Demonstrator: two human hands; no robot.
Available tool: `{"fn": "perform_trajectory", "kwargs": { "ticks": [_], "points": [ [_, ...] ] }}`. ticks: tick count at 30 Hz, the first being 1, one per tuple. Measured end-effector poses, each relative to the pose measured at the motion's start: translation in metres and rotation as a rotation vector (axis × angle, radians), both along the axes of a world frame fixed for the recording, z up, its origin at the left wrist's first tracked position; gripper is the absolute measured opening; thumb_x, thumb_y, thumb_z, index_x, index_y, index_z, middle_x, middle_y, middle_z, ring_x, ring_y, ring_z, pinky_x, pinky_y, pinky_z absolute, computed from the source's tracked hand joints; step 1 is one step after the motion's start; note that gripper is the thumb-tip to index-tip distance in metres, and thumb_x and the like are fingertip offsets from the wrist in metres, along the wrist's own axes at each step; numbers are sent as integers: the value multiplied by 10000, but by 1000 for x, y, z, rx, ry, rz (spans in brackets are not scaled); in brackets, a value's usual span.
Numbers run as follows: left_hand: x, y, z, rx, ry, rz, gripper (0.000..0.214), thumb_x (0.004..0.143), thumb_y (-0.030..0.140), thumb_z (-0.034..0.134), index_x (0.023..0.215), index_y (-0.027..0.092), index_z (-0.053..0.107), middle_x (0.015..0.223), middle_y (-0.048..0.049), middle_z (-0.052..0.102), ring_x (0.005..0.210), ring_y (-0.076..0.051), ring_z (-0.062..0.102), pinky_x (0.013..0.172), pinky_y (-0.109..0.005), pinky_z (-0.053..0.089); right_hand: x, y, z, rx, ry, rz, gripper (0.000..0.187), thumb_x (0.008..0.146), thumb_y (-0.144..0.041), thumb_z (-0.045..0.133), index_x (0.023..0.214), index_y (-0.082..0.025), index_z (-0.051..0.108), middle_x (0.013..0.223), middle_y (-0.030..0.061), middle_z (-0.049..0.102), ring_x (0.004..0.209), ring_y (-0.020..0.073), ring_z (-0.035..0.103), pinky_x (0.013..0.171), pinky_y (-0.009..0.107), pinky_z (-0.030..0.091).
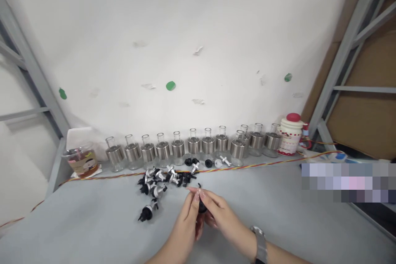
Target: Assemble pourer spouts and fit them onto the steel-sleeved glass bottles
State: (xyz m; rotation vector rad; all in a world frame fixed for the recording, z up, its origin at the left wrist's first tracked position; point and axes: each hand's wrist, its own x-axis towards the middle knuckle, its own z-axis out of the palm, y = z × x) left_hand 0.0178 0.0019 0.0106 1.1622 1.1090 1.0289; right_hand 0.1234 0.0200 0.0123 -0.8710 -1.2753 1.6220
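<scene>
My left hand [189,211] and my right hand [219,210] meet low in the middle, over the grey table [102,231]. Both are closed around a small black stopper part [202,206]; the fingers hide most of it, and a thin dark tip shows above the thumbs. Just beyond my hands lies a loose pile of silver-and-black bottle pourers [159,175]. One separate pourer [147,212] rests on its side to the left. Near the bottles are some black round caps [208,163] and a white-and-silver spout piece [225,161].
Several glass bottles with steel bands [147,148] stand in a row along the white wall. A twisted red-yellow cord [266,162] crosses the table before them. A plastic cup of brown drink [83,161] stands left, a cream jar with red lid [290,136] right. Metal frames flank both sides.
</scene>
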Motion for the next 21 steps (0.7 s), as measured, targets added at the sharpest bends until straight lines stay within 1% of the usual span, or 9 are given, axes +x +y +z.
{"fn": "perform_trajectory", "kwargs": {
  "ticks": [3, 6, 9, 13, 15, 18, 21],
  "points": [
    [0, 0, -1, -11, -34, -4, 562, 706, 630, 386, 1020, 165, 418, 382, 117, 309, 309, -56, 252, 315, -176, 163, 1, -1, 3, -32, 41, 11, 505, 705, -536, 528, 1012, -142, 599, 554, -44, 394, 424, 34, 247, 391, 170, 191],
    [1, 0, 0, -89, -109, -17, 651, 648, 671, 418, 1076, 183, 364, 376, 132, 293, 306, -45, 190, 310, -166, 127, 1, -3, 7, -14, 48, 5, 482, 707, -520, 539, 997, -144, 614, 575, -35, 413, 439, 33, 245, 396, 168, 188],
    [1, -1, 2, -147, -150, -11, 737, 598, 691, 453, 1128, 199, 314, 391, 135, 312, 314, -38, 178, 308, -150, 113, 0, -6, 11, 7, 63, -1, 458, 703, -512, 549, 964, -145, 632, 611, -19, 460, 451, 33, 276, 396, 162, 211],
    [2, -1, 4, -159, -148, 9, 767, 561, 710, 466, 1117, 194, 355, 382, 135, 277, 312, -36, 190, 305, -144, 107, -1, -7, 12, -7, 82, -5, 455, 678, -522, 568, 934, -153, 643, 597, -26, 462, 436, 32, 265, 389, 161, 238],
    [2, 0, 6, -147, -148, -4, 742, 578, 698, 469, 1115, 195, 374, 372, 136, 271, 301, -35, 191, 299, -141, 114, 0, -6, 11, -40, 97, 0, 471, 664, -531, 575, 944, -157, 636, 586, -30, 450, 427, 34, 262, 386, 166, 246],
    [2, 3, 6, -125, -151, -7, 653, 644, 663, 443, 1098, 196, 405, 341, 134, 290, 265, -35, 205, 277, -135, 142, 0, -3, 11, -87, 119, 3, 505, 674, -555, 548, 989, -165, 612, 557, -39, 411, 423, 38, 264, 376, 160, 221],
    [3, 5, 1, -122, -161, 23, 577, 694, 654, 375, 1026, 187, 442, 325, 122, 337, 219, -41, 239, 240, -135, 155, 1, -3, 10, -60, 102, 14, 525, 701, -579, 496, 1007, -166, 603, 491, -65, 322, 414, 42, 232, 362, 151, 195]
  ]
}}
